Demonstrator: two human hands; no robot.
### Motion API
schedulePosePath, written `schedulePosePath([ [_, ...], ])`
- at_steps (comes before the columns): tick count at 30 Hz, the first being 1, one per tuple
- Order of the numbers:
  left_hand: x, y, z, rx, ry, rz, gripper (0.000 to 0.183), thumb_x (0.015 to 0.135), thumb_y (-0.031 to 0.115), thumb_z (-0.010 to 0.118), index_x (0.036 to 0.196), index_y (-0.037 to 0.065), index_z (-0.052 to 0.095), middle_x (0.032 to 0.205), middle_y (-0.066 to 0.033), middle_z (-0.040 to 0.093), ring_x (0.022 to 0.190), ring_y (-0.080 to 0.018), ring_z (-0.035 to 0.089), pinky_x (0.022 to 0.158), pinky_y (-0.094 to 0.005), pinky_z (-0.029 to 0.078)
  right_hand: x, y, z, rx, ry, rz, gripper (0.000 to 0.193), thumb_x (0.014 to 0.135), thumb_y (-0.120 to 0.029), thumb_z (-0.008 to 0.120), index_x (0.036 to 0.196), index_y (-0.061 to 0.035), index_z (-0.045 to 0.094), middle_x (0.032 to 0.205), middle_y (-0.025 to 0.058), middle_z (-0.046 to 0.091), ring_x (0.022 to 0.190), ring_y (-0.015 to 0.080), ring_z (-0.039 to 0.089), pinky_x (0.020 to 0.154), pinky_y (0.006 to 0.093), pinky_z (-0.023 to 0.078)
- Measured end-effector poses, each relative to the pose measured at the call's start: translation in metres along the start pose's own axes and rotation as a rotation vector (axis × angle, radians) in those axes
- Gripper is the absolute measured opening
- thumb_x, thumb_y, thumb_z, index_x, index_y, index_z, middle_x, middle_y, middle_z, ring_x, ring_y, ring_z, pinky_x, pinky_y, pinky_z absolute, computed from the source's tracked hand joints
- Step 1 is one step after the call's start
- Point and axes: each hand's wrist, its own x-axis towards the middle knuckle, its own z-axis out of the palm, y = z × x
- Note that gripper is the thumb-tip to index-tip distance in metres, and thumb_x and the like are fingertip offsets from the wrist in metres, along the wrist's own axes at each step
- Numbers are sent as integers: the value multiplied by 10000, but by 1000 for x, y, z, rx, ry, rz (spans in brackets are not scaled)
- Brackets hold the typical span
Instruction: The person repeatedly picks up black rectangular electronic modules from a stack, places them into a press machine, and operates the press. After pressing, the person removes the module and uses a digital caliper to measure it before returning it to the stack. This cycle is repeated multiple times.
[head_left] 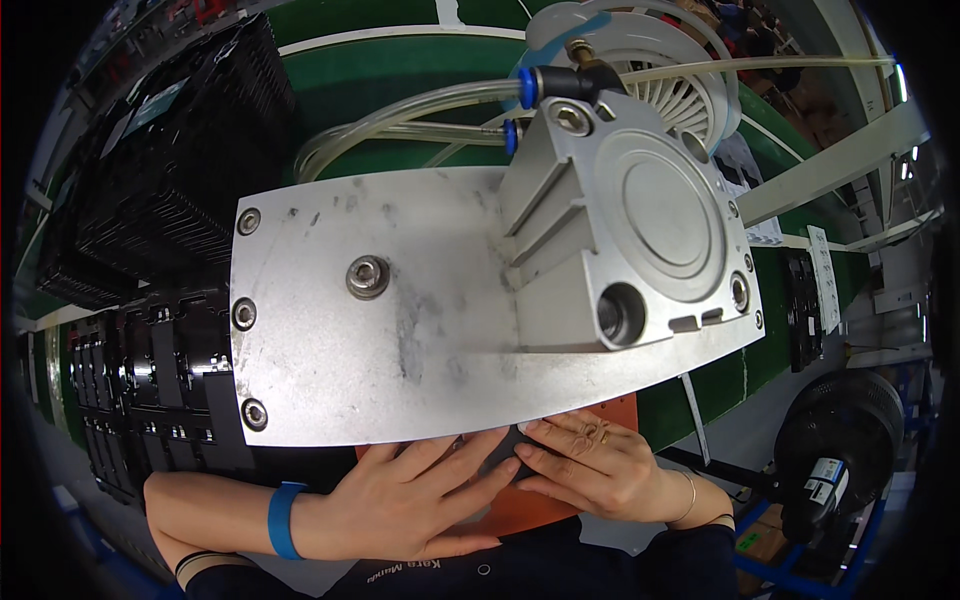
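Left hand [395, 505], right hand [605, 472]: both loosely extended, grip untellable; you are possibly risking pinching if the pneumatic cylinder [665, 215] is lowering the metal plate [330, 345].

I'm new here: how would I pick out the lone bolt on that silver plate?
Find the big silver plate just beyond the person's left hand. On it, to the left of the chunky silver block, sits a round bolt. Unlike the three bolts along the plate's left edge, it stands alone, farther in, and looks bigger.
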Motion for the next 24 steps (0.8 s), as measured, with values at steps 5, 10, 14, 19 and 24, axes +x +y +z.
schedulePosePath([
  [5,2,0,-4,22,0,5,584,815,622,610,1180,168,648,1411,-149,471,1315,-349,407,1067,-552,279,0,-15,3,15,-22,107,295,797,-109,737,1061,4,667,1246,195,597,1157,343,600,928,433,535],
  [10,3,-2,-9,-15,9,4,560,851,572,585,1228,160,615,1420,-153,458,1335,-325,398,1086,-519,271,0,-31,-8,779,-78,360,473,875,25,585,1324,-37,450,1483,159,345,1432,318,247,1141,472,234],
  [14,1,0,-8,-23,53,22,556,868,548,573,1268,162,591,1423,-144,457,1357,-308,385,1119,-511,228,-6,-28,-16,1536,172,749,585,876,130,516,1385,-80,320,1475,101,286,1414,230,272,1120,361,255],
  [19,2,-1,-9,-17,200,158,477,834,423,677,1206,130,626,1295,-122,546,1191,-286,515,1006,-445,372,14,-11,-8,1209,123,855,433,837,96,645,1188,-67,450,1116,49,559,1060,123,583,846,243,499],
  [24,3,1,-24,-421,331,-81,257,804,220,762,960,41,663,861,-57,635,607,-158,571,544,-266,453,7,-16,-9,1128,176,881,336,819,84,686,1052,-48,483,921,36,606,840,92,630,735,214,527],
])
